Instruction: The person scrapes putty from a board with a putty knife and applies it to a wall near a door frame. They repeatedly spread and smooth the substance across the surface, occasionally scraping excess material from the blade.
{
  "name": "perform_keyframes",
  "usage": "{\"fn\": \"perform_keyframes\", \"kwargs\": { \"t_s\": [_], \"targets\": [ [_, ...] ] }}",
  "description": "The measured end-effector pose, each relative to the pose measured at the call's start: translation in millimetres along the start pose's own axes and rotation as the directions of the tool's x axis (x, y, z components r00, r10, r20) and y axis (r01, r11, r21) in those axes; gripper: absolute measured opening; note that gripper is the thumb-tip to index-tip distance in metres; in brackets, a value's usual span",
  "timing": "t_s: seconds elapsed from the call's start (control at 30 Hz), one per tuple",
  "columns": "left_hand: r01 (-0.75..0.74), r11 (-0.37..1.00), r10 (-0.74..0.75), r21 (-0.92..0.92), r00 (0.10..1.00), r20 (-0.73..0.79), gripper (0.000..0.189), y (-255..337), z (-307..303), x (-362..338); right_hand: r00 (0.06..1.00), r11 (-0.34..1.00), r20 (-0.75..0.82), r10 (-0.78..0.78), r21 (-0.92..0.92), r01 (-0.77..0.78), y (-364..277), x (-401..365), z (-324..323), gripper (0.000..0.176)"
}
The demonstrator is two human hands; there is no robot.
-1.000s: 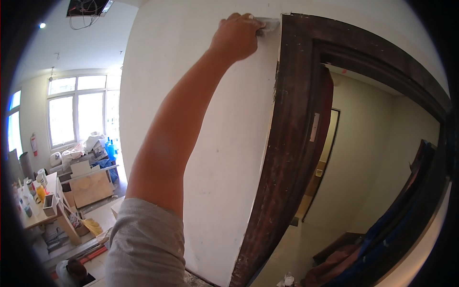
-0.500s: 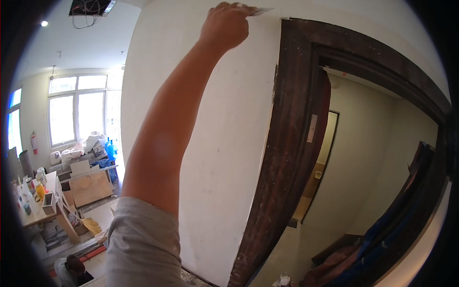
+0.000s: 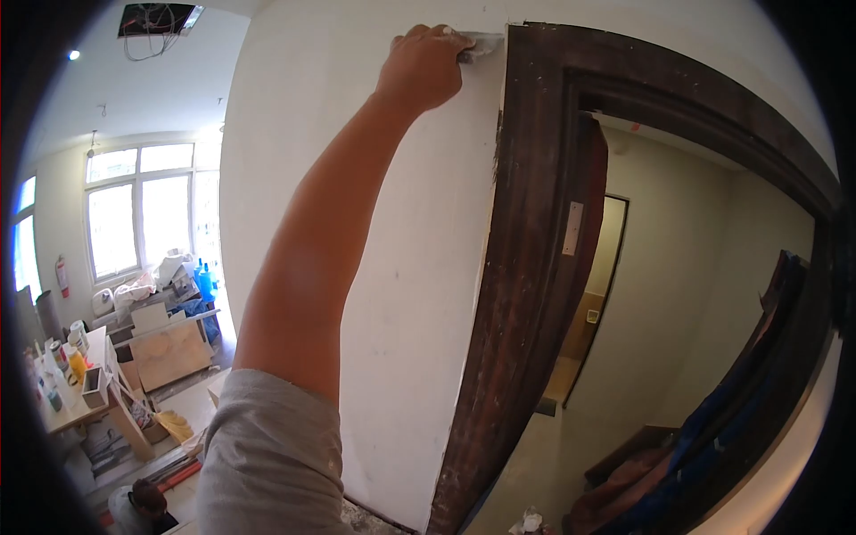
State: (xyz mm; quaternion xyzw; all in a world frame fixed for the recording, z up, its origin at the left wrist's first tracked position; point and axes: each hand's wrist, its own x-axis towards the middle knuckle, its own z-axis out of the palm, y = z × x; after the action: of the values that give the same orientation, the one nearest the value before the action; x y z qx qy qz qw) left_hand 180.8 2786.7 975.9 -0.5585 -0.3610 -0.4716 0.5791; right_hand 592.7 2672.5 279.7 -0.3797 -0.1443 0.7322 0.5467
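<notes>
My left hand (image 3: 423,68) is raised high against the white wall (image 3: 410,294), with its fingers wrapped round a putty knife (image 3: 484,45). The knife's blade points right, and its tip is close beside the top left corner of the dark brown door frame (image 3: 538,134). Most of its handle is hidden in my fist. Along the left side of the frame, the edge has rough, chipped-looking marks. My right hand is out of view.
Through the doorway, dark cloths (image 3: 713,419) hang at the right. Far left stand a table (image 3: 80,412) with bottles and cans, leaning boards (image 3: 174,354) and a fire extinguisher (image 3: 62,276). A person (image 3: 141,506) is low at the bottom left.
My left hand has come slightly down the wall with the putty knife, whose blade now shows broader and nearer the frame corner. The view has shifted a little, moving the doorway leftward.
</notes>
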Motion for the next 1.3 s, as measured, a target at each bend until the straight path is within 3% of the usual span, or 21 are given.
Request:
{"fn": "perform_keyframes", "kwargs": {
  "t_s": [0.23,0.43,0.53,0.6,0.7,0.8,0.83,0.93,1.13,1.23,1.3],
  "targets": [
    [-0.025,0.995,0.027,-0.102,0.999,0.02,0.045,25.0,-15.9,-75.6,1.0,1.0,-0.014,0.005,-0.024,-0.005,-4.0,-3.5,1.1,0.02],
    [-0.051,0.994,0.063,-0.1,0.99,0.13,0.045,47.3,-53.8,-148.5,1.0,0.999,-0.022,0.01,-0.044,-0.011,-7.1,-7.4,-0.6,0.022],
    [0.025,0.999,-0.025,-0.021,1.0,0.01,0.038,29.1,-61.7,-111.2,1.0,0.999,-0.024,0.012,-0.052,-0.013,-8.5,-8.7,-0.3,0.023],
    [-0.016,1.0,0.011,-0.027,0.982,-0.186,0.037,10.9,-52.7,-64.0,1.0,0.998,-0.027,0.016,-0.056,-0.018,-8.1,-9.2,-0.4,0.024],
    [-0.047,0.999,0.049,0.012,0.969,-0.243,0.042,-13.5,-29.9,3.0,0.999,0.998,-0.035,0.017,-0.057,-0.019,-8.2,-10.3,0.4,0.025],
    [0.041,0.993,-0.036,0.11,0.998,-0.046,0.048,-3.7,-29.8,36.4,0.999,0.998,-0.045,0.021,-0.057,-0.023,-6.5,-12.5,1.4,0.026],
    [0.09,0.994,-0.089,0.065,0.996,-0.025,0.051,1.5,-27.0,37.3,0.999,0.998,-0.048,0.022,-0.056,-0.025,-6.9,-12.8,1.5,0.027],
    [0.013,0.995,-0.011,0.102,1.0,-0.022,0.046,-5.4,-1.6,31.6,0.998,0.998,-0.059,0.03,-0.059,-0.033,-6.5,-14.7,1.5,0.028],
    [0.049,0.998,-0.047,-0.032,0.996,0.074,0.047,17.3,-10.9,-39.0,0.995,0.996,-0.082,0.054,-0.073,-0.06,-6.2,-20.8,0.4,0.031],
    [0.012,0.999,-0.011,-0.047,1.0,0.03,0.048,30.4,-19.2,-81.7,0.993,0.994,-0.1,0.067,-0.085,-0.076,-4.3,-26.7,2.0,0.032],
    [0.027,0.997,-0.019,-0.074,0.995,0.102,0.05,43.5,-31.5,-108.0,0.991,0.991,-0.111,0.08,-0.097,-0.091,-1.6,-31.1,3.9,0.033]
  ]
}}
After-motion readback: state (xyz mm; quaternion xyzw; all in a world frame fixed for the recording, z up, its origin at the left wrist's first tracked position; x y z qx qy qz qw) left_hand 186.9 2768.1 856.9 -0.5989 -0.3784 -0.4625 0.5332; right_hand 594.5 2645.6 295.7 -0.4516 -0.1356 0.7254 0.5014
